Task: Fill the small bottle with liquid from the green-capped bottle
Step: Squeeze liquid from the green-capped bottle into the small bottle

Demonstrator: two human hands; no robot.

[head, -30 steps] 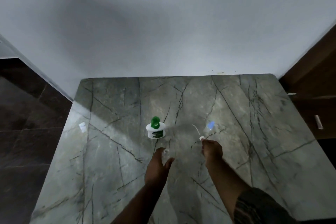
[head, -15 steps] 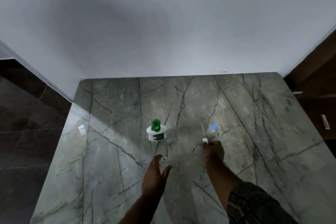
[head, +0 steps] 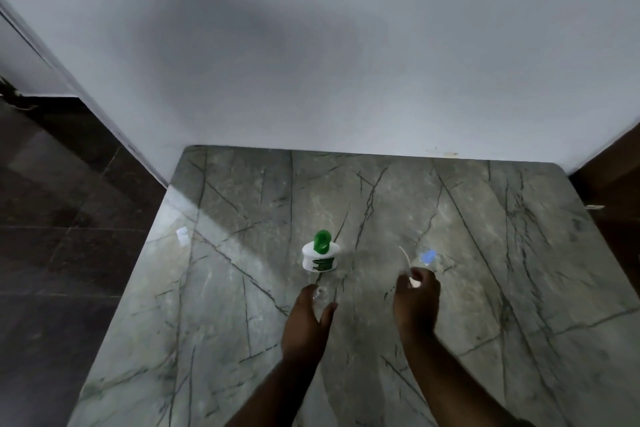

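Green-capped bottle (head: 320, 252) stands unobstructed beyond left hand (head: 306, 319) on table (head: 519, 253).

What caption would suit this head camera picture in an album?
Left hand steadies a small clear bottle on a marble table, right hand holds its pump top, green-capped bottle behind.
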